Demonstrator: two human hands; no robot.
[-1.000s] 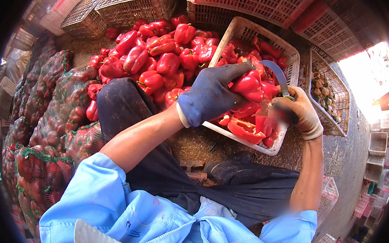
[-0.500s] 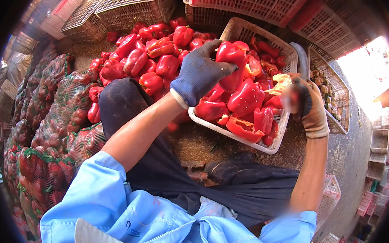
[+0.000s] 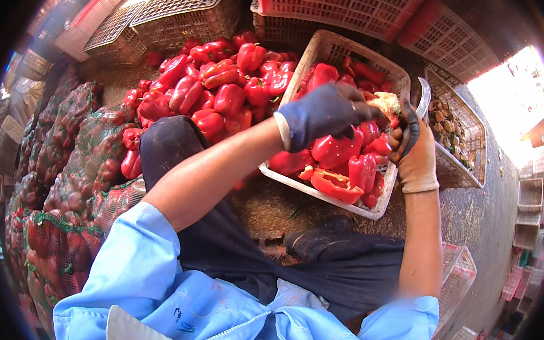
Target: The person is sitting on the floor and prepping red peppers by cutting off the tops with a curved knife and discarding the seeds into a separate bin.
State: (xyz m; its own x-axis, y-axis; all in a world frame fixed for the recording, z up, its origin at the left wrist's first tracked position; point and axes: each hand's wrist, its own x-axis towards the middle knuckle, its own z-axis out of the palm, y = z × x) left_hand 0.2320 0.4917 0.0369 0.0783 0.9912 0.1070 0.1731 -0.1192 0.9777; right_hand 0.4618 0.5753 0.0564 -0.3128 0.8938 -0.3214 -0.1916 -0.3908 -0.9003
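My left hand (image 3: 324,114), in a blue glove with a white cuff, reaches over the crate of peppers. Its slightly blurred fingers stretch toward a pale, seedy pepper core (image 3: 387,104), with no pepper visible in them; whether they touch the core is unclear. My right hand (image 3: 416,150), in a beige and dark glove, is closed at the crate's right edge. A curved knife (image 3: 424,99) sticks up from it, its handle hidden, and the core sits against its fingers. Below, red bell peppers (image 3: 336,150), some cut open (image 3: 337,184), fill the white plastic crate (image 3: 338,203).
A heap of whole red peppers (image 3: 229,99) lies left of the crate. Mesh sacks of peppers (image 3: 79,160) stand at far left. A second crate (image 3: 463,163) at right holds pale green scraps (image 3: 448,127). Stacked crates (image 3: 182,8) line the back.
My left hand has moved right, toward my right hand, and the pepper it held is out of its fingers. My right hand has shifted slightly left and tilted the knife.
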